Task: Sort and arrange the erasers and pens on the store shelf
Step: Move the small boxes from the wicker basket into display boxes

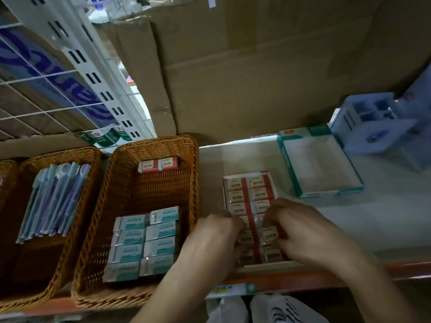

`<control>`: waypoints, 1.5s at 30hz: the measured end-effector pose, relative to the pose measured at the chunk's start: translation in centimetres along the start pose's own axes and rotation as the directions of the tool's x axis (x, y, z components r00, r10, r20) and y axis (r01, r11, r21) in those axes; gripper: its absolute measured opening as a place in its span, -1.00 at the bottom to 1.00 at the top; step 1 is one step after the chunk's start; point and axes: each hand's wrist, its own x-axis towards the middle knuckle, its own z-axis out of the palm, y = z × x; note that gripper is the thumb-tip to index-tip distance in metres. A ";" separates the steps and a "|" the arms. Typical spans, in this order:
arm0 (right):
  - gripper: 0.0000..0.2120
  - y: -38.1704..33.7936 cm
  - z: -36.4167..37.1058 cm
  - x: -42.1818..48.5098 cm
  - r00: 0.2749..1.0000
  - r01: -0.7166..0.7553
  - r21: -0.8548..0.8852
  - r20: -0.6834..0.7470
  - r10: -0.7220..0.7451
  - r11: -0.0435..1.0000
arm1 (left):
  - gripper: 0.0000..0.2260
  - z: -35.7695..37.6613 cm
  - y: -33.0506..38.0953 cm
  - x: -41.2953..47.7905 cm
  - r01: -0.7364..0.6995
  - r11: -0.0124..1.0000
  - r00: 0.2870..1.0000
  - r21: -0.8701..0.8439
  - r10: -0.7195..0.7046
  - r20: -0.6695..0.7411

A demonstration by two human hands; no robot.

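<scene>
Both hands are down in the open tray (245, 175) of red erasers (238, 197), which sits on the white shelf (384, 217) just right of the middle basket (151, 145). The left hand (210, 241) works the tray's column nearer that basket and the right hand (303, 231) the farther column, both at the tray's near end. The fingers (271, 216) of each hand are curled down onto the erasers, knuckles almost meeting. The blur hides the tips, so I cannot tell whether either hand has actually pinched one.

Inside the middle basket, teal erasers (140, 243) are packed in two columns at the near end, and a red pair (157, 164) lies side by side at the far end. The left basket (70, 155), right beside it, holds bagged pens (56, 199). Right of the middle basket, beyond the tray, sits an open teal-edged box (319, 169).
</scene>
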 end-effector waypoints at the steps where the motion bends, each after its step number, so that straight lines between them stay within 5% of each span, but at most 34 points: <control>1: -0.74 -0.1 0.1 0.0 1.000 -0.006 -0.008 0.007 0.006 1.000 | -0.75 0.2 0.1 0.1 0.011 1.000 1.000 0.026 -0.011 -0.013; 12: -0.88 -0.7 -1.0 0.9 0.994 0.005 -0.105 0.107 0.006 0.994 | -0.72 0.7 -0.1 0.4 0.009 0.998 0.999 0.055 -0.006 -0.044; 14: -0.84 -1.7 -2.0 2.0 0.998 0.028 -0.070 0.057 -0.024 0.997 | -0.76 -0.3 -0.6 0.4 0.003 1.000 0.997 0.003 -0.002 -0.083; 19: -0.88 -5.3 -2.4 7.3 0.971 0.175 -0.017 -0.165 -0.176 0.984 | -0.80 -3.6 -4.6 0.8 0.117 0.993 0.895 0.026 -0.094 -0.437; 24: -0.76 -9.4 -0.3 13.6 0.901 0.304 -0.078 -0.301 -0.313 0.949 | -0.62 -4.9 -11.2 2.6 0.305 0.950 0.834 0.067 -0.233 -0.500; 31: -0.56 -12.4 1.7 18.9 0.975 0.080 -0.302 -0.176 -0.139 0.950 | -0.56 -4.5 -15.9 4.7 0.380 0.918 0.867 0.108 -0.313 -0.387; 35: -0.65 -12.5 1.9 18.9 0.972 0.060 -0.357 -0.192 -0.135 0.932 | -0.67 -4.1 -16.4 5.1 0.411 0.907 0.842 0.086 -0.342 -0.417; 40: -0.75 -12.0 0.7 18.0 0.967 0.108 -0.173 -0.210 -0.144 0.979 | -0.75 -4.9 -16.1 3.8 0.407 0.913 0.802 -0.010 -0.362 -0.476; 45: -0.83 -9.5 -1.7 14.4 0.906 0.201 -0.022 -0.376 -0.194 0.979 | -0.74 -7.0 -13.2 0.7 0.209 0.963 0.788 -0.170 -0.269 -0.553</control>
